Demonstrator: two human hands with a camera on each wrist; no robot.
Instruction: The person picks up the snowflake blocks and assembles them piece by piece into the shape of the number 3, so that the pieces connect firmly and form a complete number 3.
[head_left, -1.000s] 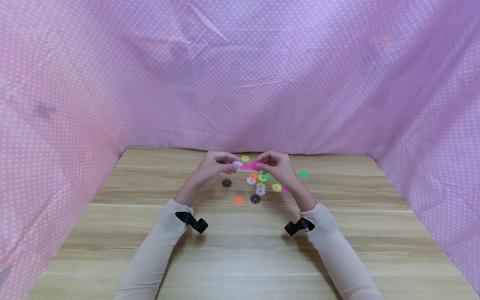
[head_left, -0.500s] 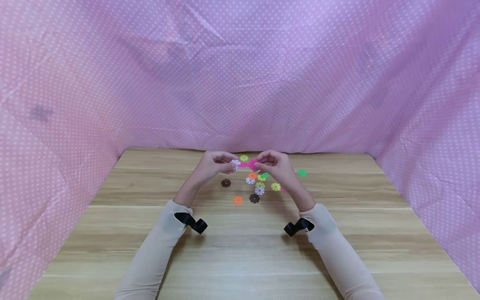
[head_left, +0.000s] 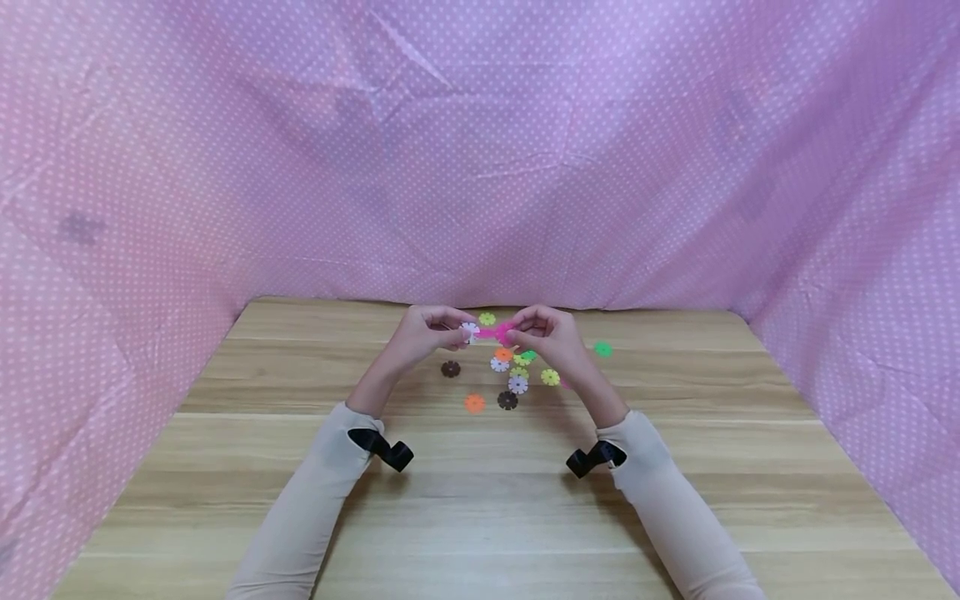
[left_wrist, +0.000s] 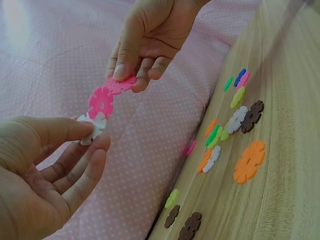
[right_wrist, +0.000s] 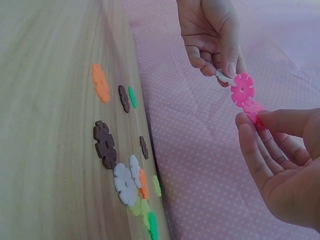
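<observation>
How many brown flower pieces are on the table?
3 in the left wrist view: a brown piece beside a white piece, a second brown piece and a third brown piece near the bottom edge. More may be hidden.

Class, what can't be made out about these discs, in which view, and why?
Head view: loose pink disc, partly hidden by the right arm.
Head view: how the held pink discs meet, too small.
Left wrist view: white disc, partly covered by the left hand; lowest brown disc, cut by the bottom edge.
</observation>
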